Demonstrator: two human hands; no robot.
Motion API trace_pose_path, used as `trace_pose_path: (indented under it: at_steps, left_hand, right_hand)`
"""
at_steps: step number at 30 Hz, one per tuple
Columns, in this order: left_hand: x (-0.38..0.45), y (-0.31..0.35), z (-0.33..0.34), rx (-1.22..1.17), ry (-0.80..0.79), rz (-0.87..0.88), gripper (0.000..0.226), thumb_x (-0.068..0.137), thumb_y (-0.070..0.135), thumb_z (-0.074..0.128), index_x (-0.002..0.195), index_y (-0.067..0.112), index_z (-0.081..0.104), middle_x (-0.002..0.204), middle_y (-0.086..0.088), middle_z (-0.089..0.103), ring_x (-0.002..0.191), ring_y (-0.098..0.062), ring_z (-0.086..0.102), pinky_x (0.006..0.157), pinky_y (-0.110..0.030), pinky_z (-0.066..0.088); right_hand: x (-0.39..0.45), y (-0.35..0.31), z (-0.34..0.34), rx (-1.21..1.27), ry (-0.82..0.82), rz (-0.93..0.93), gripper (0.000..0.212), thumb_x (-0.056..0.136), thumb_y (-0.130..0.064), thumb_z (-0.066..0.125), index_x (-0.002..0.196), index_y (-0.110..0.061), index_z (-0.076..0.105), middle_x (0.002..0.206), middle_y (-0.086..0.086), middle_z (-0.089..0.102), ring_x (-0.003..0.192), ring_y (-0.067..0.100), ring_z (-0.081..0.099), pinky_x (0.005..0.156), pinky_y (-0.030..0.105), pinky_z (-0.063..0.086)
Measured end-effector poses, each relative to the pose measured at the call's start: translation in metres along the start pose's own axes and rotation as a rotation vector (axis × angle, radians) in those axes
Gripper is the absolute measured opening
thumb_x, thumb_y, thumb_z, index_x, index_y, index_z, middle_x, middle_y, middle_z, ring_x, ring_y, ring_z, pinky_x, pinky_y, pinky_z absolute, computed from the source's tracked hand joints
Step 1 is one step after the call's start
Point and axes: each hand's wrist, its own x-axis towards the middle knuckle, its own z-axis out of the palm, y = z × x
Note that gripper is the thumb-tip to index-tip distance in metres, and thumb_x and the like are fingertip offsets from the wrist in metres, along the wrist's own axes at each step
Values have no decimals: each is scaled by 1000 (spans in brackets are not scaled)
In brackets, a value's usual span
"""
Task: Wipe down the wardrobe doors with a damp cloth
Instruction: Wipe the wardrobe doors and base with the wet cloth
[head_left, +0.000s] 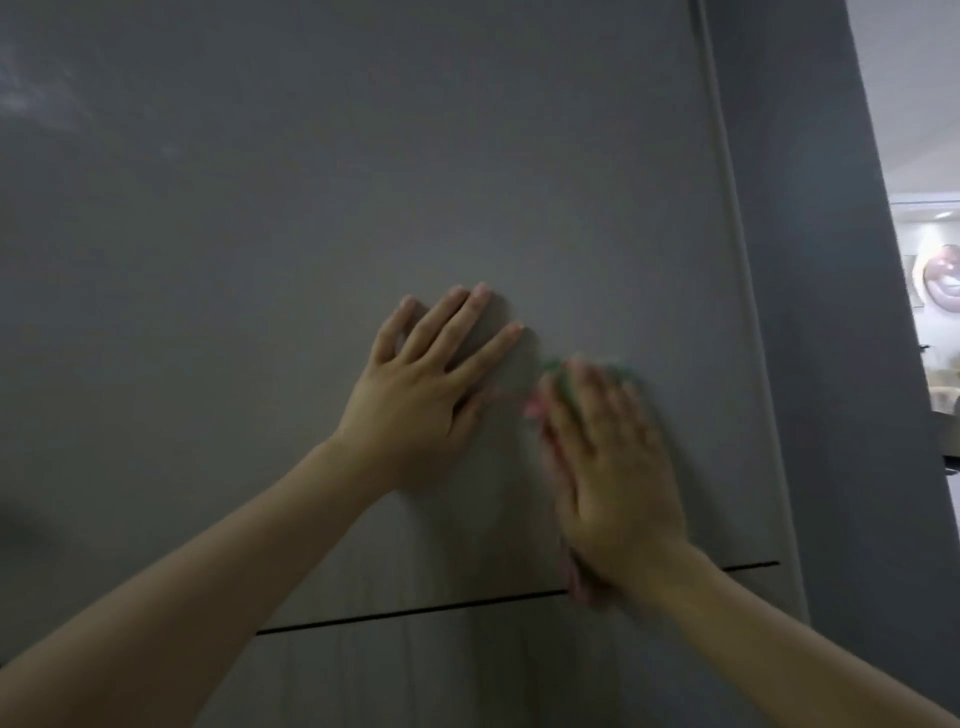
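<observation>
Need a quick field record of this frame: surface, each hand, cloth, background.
surface: grey wardrobe door, a thin dark horizontal gap across its lower part
left hand: flat on the door, fingers spread, holding nothing
right hand: blurred, fingers straight, pressing the cloth against the door
cloth: green and pink edges show around the right hand; mostly hidden under it
hands: apart, left one higher
background: darker panel right of the door, bright room beyond it

Single head view, close to wardrobe door (363, 182), facing it, angled slightly upward.
</observation>
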Motion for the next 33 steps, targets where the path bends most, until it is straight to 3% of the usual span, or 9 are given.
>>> trace_pose_path:
  at_steps: [2, 4, 10, 12, 14, 17, 24, 30, 33]
  left_hand:
    - [0, -1, 0, 2, 13, 6, 52, 96, 44, 31, 146, 27, 36, 153, -10, 30, 141, -24, 24, 113, -48, 18]
    - [2, -2, 1, -10, 26, -2, 52, 95, 43, 33, 145, 27, 38, 153, -10, 32, 141, -24, 25, 113, -47, 18]
    - [1, 0, 0, -15, 25, -9, 53, 96, 44, 29, 146, 27, 35, 154, -10, 30, 141, -24, 23, 114, -47, 15]
    - [1, 0, 0, -17, 28, -15, 53, 96, 44, 30, 146, 27, 36, 153, -11, 31, 141, -24, 24, 113, -47, 16]
    - [0, 0, -1, -23, 16, -14, 53, 96, 45, 30, 146, 27, 35, 154, -10, 30, 142, -25, 23, 114, -47, 16]
    - [-1, 0, -2, -36, -1, -19, 54, 96, 45, 30, 147, 27, 33, 155, -10, 27, 143, -24, 21, 114, -47, 14]
    - [1, 1, -4, -66, -11, -34, 52, 97, 42, 28, 147, 29, 33, 155, -8, 26, 143, -22, 17, 115, -44, 11]
    - [-1, 1, -3, -55, -15, -39, 52, 97, 43, 27, 147, 30, 32, 156, -8, 25, 143, -22, 17, 116, -44, 10]
    - [0, 1, -5, -59, -9, -39, 52, 97, 42, 28, 146, 29, 34, 155, -9, 27, 142, -22, 19, 115, -44, 11]
  right_hand:
    - [-23, 5, -1, -1, -99, -280, 53, 99, -36, 27, 149, -17, 23, 156, 7, 21, 146, 23, 15, 119, 39, 12]
    - [-18, 25, -6, 1, -126, -363, 52, 99, -38, 24, 148, -20, 23, 155, 3, 21, 146, 20, 13, 119, 35, 10]
    - [50, 22, -5, -45, 118, 382, 58, 99, -37, 21, 150, -10, 19, 157, 16, 11, 146, 27, 5, 119, 41, 7]
    - [36, -5, 2, -32, 112, 270, 58, 99, -37, 24, 150, -9, 22, 156, 16, 11, 146, 29, 7, 118, 44, 9]
    - [5, -15, 5, -22, 26, -18, 57, 98, -37, 29, 149, -12, 25, 156, 14, 15, 145, 28, 13, 118, 44, 13]
    - [-7, 16, -2, -42, -57, -281, 54, 99, -38, 26, 147, -13, 26, 154, 10, 23, 143, 26, 20, 119, 41, 14]
    - [29, 16, -3, -39, 112, 369, 58, 100, -35, 22, 150, -7, 19, 158, 12, 8, 146, 24, 2, 119, 41, 6]
    - [-22, 23, -2, -37, -56, -314, 53, 99, -36, 27, 148, -17, 26, 155, 9, 21, 145, 26, 17, 119, 41, 13]
    - [-4, 63, -14, -58, -30, -108, 55, 98, -34, 27, 149, -15, 22, 155, 12, 19, 145, 25, 11, 120, 38, 6]
